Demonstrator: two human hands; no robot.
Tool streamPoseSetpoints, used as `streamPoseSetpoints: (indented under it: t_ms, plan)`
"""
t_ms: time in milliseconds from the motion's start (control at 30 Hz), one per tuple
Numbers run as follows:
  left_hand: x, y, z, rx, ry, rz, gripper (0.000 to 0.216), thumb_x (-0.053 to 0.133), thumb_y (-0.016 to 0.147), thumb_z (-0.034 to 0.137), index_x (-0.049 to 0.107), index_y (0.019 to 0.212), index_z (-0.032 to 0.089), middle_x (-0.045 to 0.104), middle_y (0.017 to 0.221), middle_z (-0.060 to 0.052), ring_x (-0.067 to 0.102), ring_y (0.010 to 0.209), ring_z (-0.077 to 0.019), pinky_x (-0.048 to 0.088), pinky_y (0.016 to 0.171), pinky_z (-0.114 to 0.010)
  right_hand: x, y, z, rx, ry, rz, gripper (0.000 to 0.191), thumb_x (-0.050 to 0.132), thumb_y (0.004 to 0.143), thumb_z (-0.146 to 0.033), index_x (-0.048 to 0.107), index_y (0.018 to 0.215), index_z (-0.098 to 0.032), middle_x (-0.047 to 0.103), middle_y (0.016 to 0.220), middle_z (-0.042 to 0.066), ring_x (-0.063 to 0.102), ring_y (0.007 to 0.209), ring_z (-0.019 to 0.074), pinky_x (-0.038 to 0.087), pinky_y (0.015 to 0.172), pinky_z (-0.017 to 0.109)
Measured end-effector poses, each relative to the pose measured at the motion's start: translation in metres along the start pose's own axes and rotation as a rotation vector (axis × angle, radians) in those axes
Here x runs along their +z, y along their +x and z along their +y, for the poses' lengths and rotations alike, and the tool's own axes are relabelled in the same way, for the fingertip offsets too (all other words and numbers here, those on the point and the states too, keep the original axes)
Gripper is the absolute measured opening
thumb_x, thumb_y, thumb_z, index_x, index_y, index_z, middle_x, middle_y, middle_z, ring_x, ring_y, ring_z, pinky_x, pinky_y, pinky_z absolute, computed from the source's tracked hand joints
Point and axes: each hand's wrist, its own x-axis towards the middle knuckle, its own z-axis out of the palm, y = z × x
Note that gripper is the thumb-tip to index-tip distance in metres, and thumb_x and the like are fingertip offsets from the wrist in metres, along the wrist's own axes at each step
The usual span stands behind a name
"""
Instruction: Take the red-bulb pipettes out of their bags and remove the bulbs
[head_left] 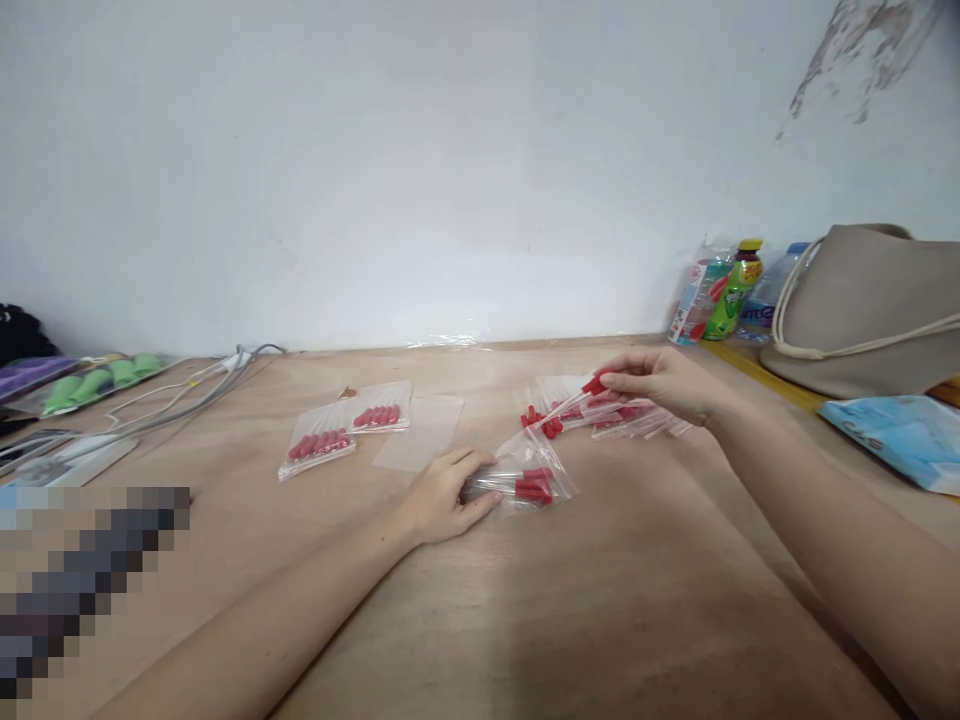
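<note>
A small clear bag (536,480) lies on the worktop (600,600) near the middle of the scene and is held at its left end by the left hand (442,495). The fingers (480,500) of that hand are closed on the plastic, pressing it flat against the wood. Several red-capped droppers can be seen inside, their caps toward the right.

A single dropper (576,402) is held by the right hand (660,385), farther back and to the right. The fingers (619,380) are pinched together on its red bulb, and the clear stem slants down and left toward the bag's raised mouth. Whether the tip has entered the mouth cannot be told.

Just under the right hand a loose pile (630,418) of droppers is spread on the worktop. To the left, two filled bags (319,445) lie side by side, with an empty bag (424,430) flat beside them. Cables (187,395) run along the far left, and bottles (731,290) and a handbag (870,300) stand at the far right.

The dropper is judged to be very light, with a thin, stiff stem that looks brittle and smooth enough to slip. The soft bulb is the safer place for it to be gripped. The bag is limp and slick, so it is best pinned by one end while its mouth is kept lifted.
</note>
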Motion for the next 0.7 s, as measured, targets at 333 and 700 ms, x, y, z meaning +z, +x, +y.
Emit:
streamPoseSetpoints:
  t_ms: [333,700]
  plan:
    - [-0.001,0.001,0.001,0.040,-0.013,0.002,0.032,0.053,0.079,0.031,0.052,0.108,0.018,0.058,0.101,-0.008,0.054,0.092,-0.0198,0.044,0.082,-0.033,0.047,0.013,0.030,-0.653,-0.524,0.317,0.020,0.051,0.082,-0.029,0.065,0.094,-0.021,0.066,0.094,0.006,0.061,0.087,0.0194,0.049,0.080,0.036]
    - [-0.001,0.001,0.002,0.027,-0.022,-0.010,0.032,0.053,0.079,0.031,0.052,0.108,0.019,0.058,0.102,-0.008,0.055,0.092,-0.0201,0.045,0.082,-0.034,0.071,0.012,0.052,-0.678,-0.864,0.172,0.025,0.045,0.086,-0.029,0.065,0.096,-0.020,0.066,0.093,0.008,0.057,0.087,0.0204,0.043,0.078,0.035]
